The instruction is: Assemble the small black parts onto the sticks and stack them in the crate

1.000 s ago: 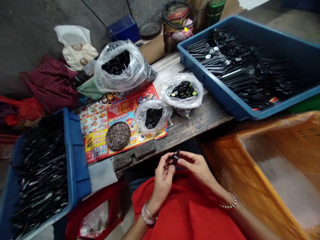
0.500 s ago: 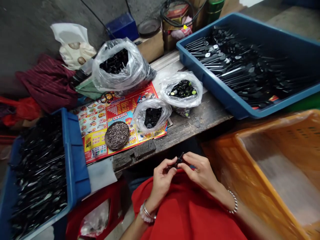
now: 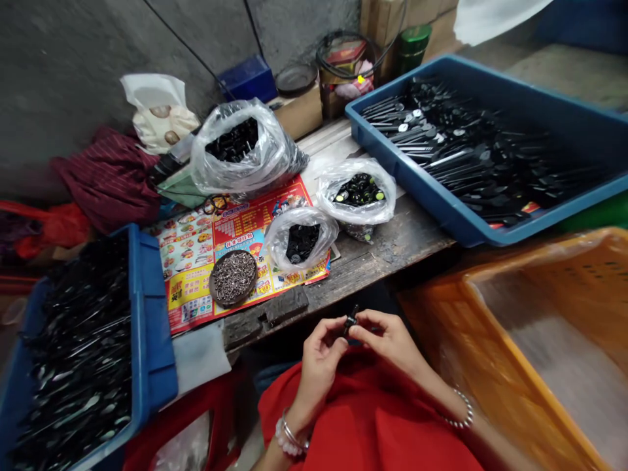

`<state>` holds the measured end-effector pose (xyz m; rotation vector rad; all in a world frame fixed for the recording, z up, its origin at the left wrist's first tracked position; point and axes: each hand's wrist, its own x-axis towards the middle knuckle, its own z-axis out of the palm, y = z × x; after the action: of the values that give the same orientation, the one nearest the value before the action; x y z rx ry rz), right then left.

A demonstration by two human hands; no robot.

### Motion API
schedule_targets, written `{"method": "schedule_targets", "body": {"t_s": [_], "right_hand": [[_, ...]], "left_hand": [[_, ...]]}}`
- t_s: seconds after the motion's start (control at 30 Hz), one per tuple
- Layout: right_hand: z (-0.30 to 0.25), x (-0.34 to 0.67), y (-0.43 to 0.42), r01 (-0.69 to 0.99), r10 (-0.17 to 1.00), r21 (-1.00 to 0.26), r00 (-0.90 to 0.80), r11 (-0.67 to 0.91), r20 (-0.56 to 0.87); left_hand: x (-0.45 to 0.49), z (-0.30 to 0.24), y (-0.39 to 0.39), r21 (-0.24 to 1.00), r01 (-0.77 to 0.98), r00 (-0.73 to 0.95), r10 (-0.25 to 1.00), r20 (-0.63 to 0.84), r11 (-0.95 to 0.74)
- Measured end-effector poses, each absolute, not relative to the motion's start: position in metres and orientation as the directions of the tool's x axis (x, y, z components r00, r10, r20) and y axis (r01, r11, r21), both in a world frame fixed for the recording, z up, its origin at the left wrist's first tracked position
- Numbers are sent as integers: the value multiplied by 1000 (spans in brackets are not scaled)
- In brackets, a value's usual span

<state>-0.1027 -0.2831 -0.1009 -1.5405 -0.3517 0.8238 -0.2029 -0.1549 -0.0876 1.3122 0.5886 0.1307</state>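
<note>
Moved: the view has tipped, so the weathered wooden bench (image 3: 373, 258) sits lower in the frame, and the hands have eased apart slightly around their catch.

Left hand (image 3: 321, 363): curled, its thumb and forefinger pinching the part from the near side.

Right hand (image 3: 390, 340): fingers gently bent, pressing the part's other side in a pinch.

Held part: a small black part (image 3: 350, 320), upright between both hands, just off the bench's near edge, above a red cloth lap (image 3: 343, 418).

Handling: it likely weighs little and feels stiff, like moulded plastic; its small size makes it easy to drop, so a fingertip pinch on its body seems best.

Beyond the bench: a blue plastic tray (image 3: 407, 163) of long black pieces sits on it; another blue plastic tray (image 3: 147, 327) lies left of it; an orange plastic crate (image 3: 441, 327) stands right of it.

Hidden: fingers cover most of the part, so its exact shape cannot be made out.
</note>
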Motion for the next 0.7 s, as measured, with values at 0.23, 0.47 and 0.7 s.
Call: {"method": "schedule_targets", "body": {"t_s": [0.23,0.47,0.7], "right_hand": [[-102,-100,-278,-433,508,-901,780,19,-364],[-106,-108,-276,-508,531,-860,738,34,-415],[-110,-115,-276,-456,512,-890,767,11,-386]], "left_hand": [[-206,-89,-151,957,252,852,435,-290,144],[-202,-79,-153,905,293,824,399,-403,309],[-202,-76,-152,953,304,829,494,-263,-3]]}}
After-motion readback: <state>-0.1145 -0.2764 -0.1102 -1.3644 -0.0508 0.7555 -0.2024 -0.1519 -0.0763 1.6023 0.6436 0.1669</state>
